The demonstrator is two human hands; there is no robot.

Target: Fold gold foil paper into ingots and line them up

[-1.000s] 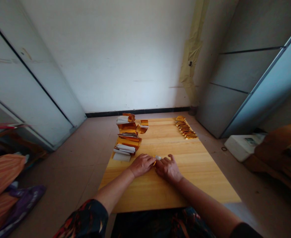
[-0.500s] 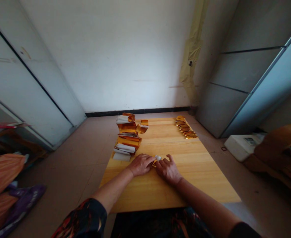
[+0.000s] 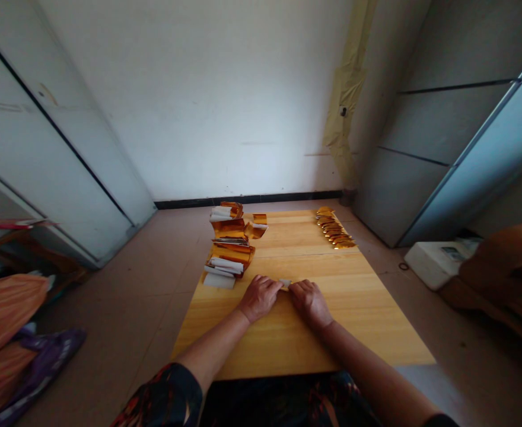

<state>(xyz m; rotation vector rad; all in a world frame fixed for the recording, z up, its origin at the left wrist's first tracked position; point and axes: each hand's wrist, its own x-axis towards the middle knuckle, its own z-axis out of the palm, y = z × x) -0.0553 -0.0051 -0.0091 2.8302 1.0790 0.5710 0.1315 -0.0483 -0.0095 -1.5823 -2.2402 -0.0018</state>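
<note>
Between my hands, low over the wooden table, is a small sheet of foil paper with its whitish-grey side showing. My left hand pinches its left end, fingers closed. At the other end my right hand grips it with curled fingers. Most of the sheet is hidden by the fingers. Left of my left hand lie stacks of gold foil paper with pale backs, some curled. At the far right of the table is a row of folded gold foil pieces, overlapping one another.
The wooden table stands near a white wall. Grey cabinets rise at the right, with a white box on the floor. Orange and purple bags lie at the left.
My right hand has turned palm down, and its raised finger has curled in. The foil paper between my hands now looks flatter, where a crumpled whitish part stood up before.
</note>
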